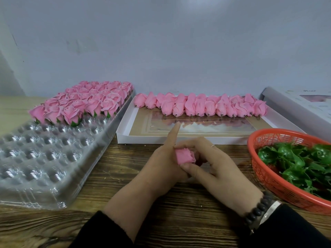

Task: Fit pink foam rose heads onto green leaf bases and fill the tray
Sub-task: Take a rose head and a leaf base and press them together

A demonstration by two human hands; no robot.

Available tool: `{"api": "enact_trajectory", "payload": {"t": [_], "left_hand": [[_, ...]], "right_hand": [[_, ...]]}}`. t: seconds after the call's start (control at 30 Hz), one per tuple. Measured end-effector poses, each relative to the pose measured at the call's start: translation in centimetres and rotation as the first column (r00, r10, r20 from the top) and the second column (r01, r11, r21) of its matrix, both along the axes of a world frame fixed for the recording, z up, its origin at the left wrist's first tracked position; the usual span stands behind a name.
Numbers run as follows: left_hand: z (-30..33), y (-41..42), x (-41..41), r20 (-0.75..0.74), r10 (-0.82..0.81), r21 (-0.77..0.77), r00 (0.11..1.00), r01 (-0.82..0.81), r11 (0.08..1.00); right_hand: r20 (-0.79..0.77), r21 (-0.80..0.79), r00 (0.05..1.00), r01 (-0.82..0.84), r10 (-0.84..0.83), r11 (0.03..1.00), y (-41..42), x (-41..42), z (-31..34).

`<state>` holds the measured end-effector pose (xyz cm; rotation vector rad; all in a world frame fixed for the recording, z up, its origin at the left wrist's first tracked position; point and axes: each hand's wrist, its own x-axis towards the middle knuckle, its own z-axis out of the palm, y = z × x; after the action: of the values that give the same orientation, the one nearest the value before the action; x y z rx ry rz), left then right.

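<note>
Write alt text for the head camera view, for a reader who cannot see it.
Both hands, left hand and right hand, hold one pink rose head over a wooden table. A clear tray at left is filled with finished roses only at its far end; a white box of loose rose heads lies behind, an orange basket of green leaf bases at right.

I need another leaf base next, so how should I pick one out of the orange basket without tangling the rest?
Probably pinch a top green leaf base by its rounded cup, not the thin leaf tips, which interlock with neighbours. Come from above through the orange basket's open top with the right hand, which is nearest it, and lift straight up. Both hands hold the pink rose head now, so the left hand would keep it.
</note>
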<state>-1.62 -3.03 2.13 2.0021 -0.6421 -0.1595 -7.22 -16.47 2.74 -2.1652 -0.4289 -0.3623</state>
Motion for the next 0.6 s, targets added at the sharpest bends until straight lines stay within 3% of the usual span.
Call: {"api": "enact_trajectory", "payload": {"t": [0.13, 0.3, 0.43, 0.5, 0.6], "left_hand": [[0.0, 0.0, 0.0, -0.022, -0.04, 0.032, 0.999, 0.041, 0.999], [-0.1, 0.0, -0.1, -0.047, -0.049, -0.063, 0.998, 0.046, 0.997], [-0.1, 0.5, 0.0, -0.106, -0.101, -0.149, 0.989, 0.085, 0.985], [0.2, 0.9, -0.1, -0.099, -0.055, -0.117, 0.994, 0.044, 0.992], [1.0, 0.9, -0.4, 0.071, 0.136, -0.183, 0.988, -0.121, 0.976]], "right_hand": [[-0.097, 0.153, 0.995, 0.013, 0.002, 0.988, 0.0, 0.1, 0.0], [-0.172, 0.459, 0.983, 0.021, 0.066, 0.888, 0.3, 0.3, -0.1], [-0.196, 0.497, 0.98, 0.131, -0.036, 0.858, 0.1, 0.8, -0.5], [-0.204, 0.531, 0.976, 0.177, -0.078, 0.828, -0.3, 1.1, -0.8], [-0.213, 0.556, 0.972, 0.2, -0.095, 0.807, -0.5, 1.5, -1.1]]}}
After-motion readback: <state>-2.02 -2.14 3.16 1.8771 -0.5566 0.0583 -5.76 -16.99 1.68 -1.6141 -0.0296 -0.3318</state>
